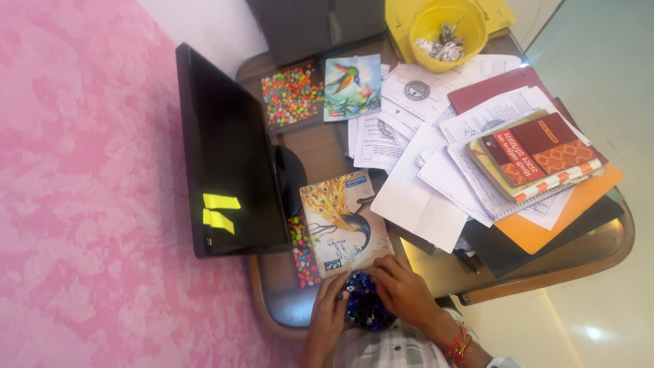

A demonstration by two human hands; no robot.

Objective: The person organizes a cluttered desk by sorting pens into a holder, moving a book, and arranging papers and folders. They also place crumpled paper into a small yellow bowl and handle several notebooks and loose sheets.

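Both hands at six o'clock, left hand (pixel 329 310) and right hand (pixel 402 289) cupped closed around dark blue beaded object (pixel 363 307), peacock book (pixel 345 221) just above at twelve, dark monitor (pixel 228 153) at ten.

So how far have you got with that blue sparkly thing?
Barely started, it seems. Done: nothing finished shows; the peacock book lies closed beside the monitor. In hand: the left hand and right hand both cup the dark blue beaded thing at the table edge. Left: probably nearly everything, though I cannot tell what the beaded thing is.
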